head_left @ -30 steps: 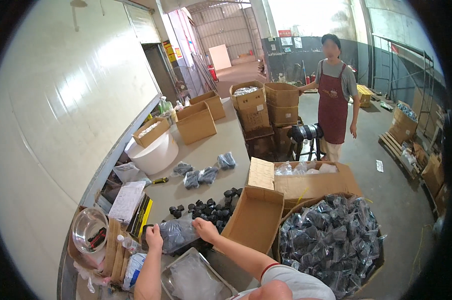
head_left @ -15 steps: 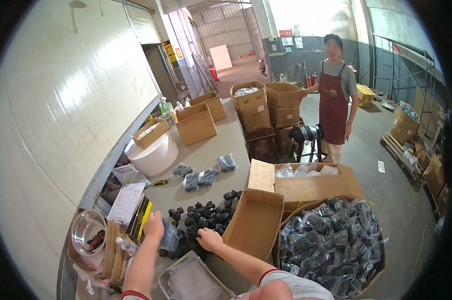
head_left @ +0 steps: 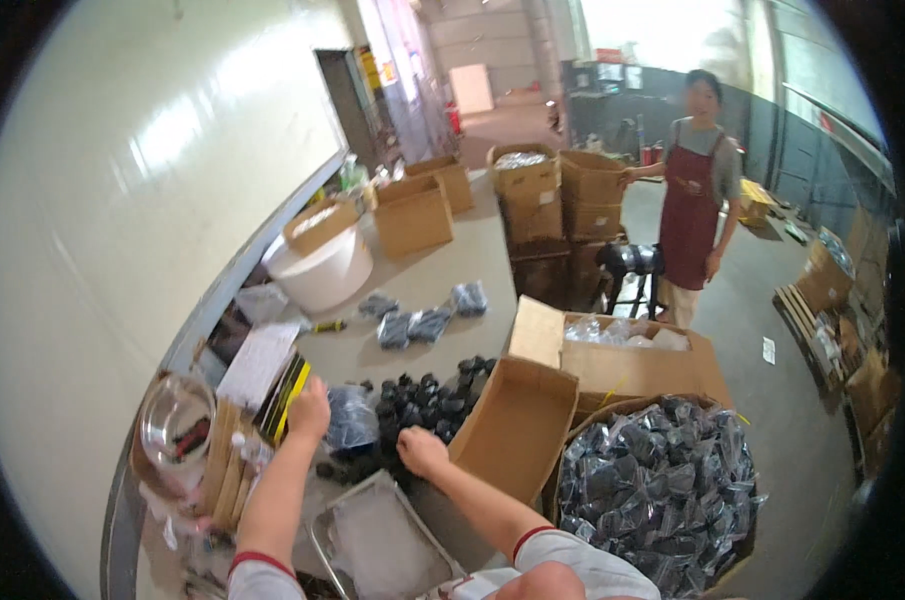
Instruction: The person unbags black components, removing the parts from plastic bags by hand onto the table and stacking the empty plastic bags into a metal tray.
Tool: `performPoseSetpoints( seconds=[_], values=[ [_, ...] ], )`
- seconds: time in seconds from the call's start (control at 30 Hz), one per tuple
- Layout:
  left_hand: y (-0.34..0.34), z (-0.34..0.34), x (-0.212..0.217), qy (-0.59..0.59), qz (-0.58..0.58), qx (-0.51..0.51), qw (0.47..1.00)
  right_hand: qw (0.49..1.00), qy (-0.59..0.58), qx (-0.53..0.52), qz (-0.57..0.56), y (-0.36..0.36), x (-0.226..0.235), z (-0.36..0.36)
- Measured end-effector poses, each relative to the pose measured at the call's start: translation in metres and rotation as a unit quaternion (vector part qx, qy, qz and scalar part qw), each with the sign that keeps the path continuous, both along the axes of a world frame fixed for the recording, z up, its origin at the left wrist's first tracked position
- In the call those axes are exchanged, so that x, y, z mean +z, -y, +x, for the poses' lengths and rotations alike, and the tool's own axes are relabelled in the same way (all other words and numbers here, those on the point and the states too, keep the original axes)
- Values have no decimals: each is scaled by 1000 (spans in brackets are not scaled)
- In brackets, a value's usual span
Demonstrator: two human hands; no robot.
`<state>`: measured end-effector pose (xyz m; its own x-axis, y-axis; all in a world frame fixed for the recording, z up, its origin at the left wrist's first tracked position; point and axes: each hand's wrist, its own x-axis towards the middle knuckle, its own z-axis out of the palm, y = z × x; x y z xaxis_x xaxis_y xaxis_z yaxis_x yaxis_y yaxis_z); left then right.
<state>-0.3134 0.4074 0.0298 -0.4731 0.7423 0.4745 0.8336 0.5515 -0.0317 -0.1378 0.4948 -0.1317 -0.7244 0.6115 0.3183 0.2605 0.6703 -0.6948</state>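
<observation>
My left hand (head_left: 309, 412) is closed on the left edge of a clear plastic bag (head_left: 352, 420) with dark pieces inside, held low over the grey table (head_left: 442, 260). My right hand (head_left: 422, 452) rests with curled fingers on a pile of loose black parts (head_left: 422, 395), just right of the bag. Whether those fingers hold a part is hidden. A metal tray (head_left: 372, 530) lies right in front of me, between my forearms.
An open empty cardboard box (head_left: 517, 425) stands right of the pile. Beside it is a big box of bagged black parts (head_left: 662, 490). Filled bags (head_left: 427, 320), a white tub (head_left: 322, 272) and stacked boxes (head_left: 532, 200) lie farther off. A person in a dark red apron (head_left: 697, 210) stands beyond.
Both hands have come down with the bag from a raised position to table level. My right hand has let go of the bag and moved onto the black pile.
</observation>
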Motion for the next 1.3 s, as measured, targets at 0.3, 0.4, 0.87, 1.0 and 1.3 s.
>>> performPoseSetpoints(
  seconds=[0.3,0.4,0.87,1.0,1.3],
  values=[
    [-6,-19,41,87,297,19,951,999,28,10,-21,-4,16,6],
    [8,-11,20,52,77,0,996,999,37,11,-29,3,18,2],
    [163,106,-101,491,541,154,665,999,1,-2,-36,1,16,8],
    [231,200,-165,628,494,281,532,988,-53,-6,-146,20,27,-3],
    [320,239,-115,772,287,85,560,934,254,243,67,210,27,40]
  ],
)
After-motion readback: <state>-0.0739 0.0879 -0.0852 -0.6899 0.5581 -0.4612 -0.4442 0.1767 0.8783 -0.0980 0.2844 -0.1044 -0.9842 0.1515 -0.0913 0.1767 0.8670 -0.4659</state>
